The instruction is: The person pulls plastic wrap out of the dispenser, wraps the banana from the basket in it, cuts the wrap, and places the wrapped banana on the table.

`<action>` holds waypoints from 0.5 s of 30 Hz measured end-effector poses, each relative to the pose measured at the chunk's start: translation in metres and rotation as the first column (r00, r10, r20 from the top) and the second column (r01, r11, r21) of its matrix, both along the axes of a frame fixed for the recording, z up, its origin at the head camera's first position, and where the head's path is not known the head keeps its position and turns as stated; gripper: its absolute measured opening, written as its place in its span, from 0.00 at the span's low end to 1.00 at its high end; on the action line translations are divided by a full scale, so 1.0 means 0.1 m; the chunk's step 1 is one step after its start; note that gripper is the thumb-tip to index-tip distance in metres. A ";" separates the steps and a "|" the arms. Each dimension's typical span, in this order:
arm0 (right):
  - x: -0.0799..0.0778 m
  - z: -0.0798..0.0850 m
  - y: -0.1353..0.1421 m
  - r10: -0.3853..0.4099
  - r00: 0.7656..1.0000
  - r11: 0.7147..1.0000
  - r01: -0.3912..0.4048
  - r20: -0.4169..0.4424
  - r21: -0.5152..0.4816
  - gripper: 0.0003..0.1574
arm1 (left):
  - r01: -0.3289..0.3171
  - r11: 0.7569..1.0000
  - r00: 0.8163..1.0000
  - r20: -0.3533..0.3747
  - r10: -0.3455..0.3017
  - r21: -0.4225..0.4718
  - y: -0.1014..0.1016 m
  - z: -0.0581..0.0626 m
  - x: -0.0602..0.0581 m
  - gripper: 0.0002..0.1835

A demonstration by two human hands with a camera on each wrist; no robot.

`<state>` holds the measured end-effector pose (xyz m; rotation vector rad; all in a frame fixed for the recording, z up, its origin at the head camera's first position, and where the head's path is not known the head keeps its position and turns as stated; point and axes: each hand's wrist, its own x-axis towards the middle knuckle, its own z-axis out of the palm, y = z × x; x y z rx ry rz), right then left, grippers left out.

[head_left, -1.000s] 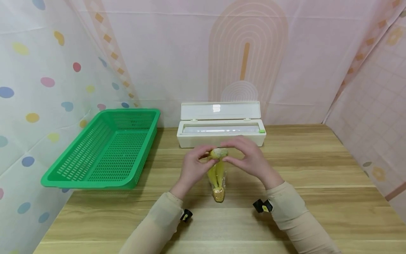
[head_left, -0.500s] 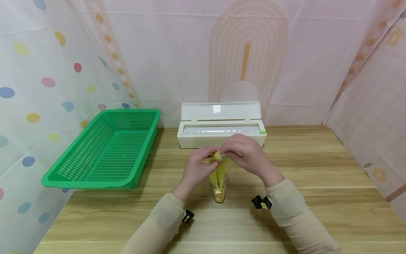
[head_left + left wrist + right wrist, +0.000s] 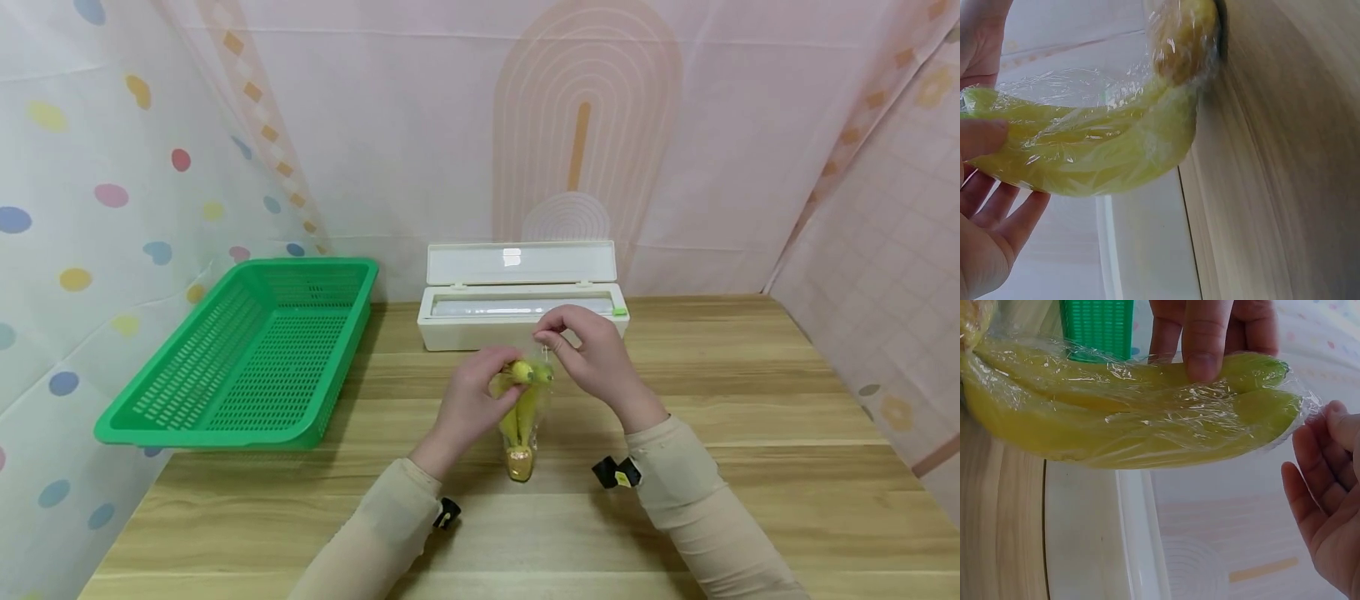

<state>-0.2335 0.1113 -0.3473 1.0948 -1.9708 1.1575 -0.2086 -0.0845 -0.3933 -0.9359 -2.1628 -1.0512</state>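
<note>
A small bunch of bananas (image 3: pixel 528 408), loosely wrapped in clear plastic film, stands upright on its wrapped stem end (image 3: pixel 519 462) at the table's middle. My left hand (image 3: pixel 472 396) grips the bananas near their green tips, thumb on one side and fingers behind, as the left wrist view shows. Between thumb and forefinger my right hand (image 3: pixel 596 358) pinches the edge of the cling film (image 3: pixel 1310 406) just beyond the tips, pulling it out from them. In the right wrist view two banana tips (image 3: pixel 1269 412) show under the wrinkled film.
Behind the hands stands a white cling film dispenser (image 3: pixel 525 336) with its lid (image 3: pixel 555 260) up and a roll inside. A green plastic basket (image 3: pixel 318 433) is at the left of the wooden table (image 3: pixel 750 500). Patterned cloth (image 3: pixel 375 125) hangs around the back and sides.
The right hand has closed its fingertips on the film at the banana tips and drawn it up and to the right. The left hand keeps its grip, with the bananas shifting slightly.
</note>
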 end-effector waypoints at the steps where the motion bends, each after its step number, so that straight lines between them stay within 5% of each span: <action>1: -0.01 -0.01 0.00 -0.005 0.999 1.000 0.005 0.034 -0.012 0.09 | -0.002 1.000 1.000 -0.002 0.002 -0.001 0.00 0.00 0.00 0.18; 8: -0.01 -0.02 0.01 -0.024 0.956 0.999 0.035 0.292 -0.034 0.02 | 0.010 1.000 0.999 -0.048 -0.010 0.008 0.00 0.00 0.00 0.19; 15: -0.01 -0.05 0.04 -0.051 0.858 0.999 0.038 0.512 0.034 0.03 | 0.029 0.999 0.987 -0.157 -0.031 -0.015 -0.01 0.00 0.00 0.20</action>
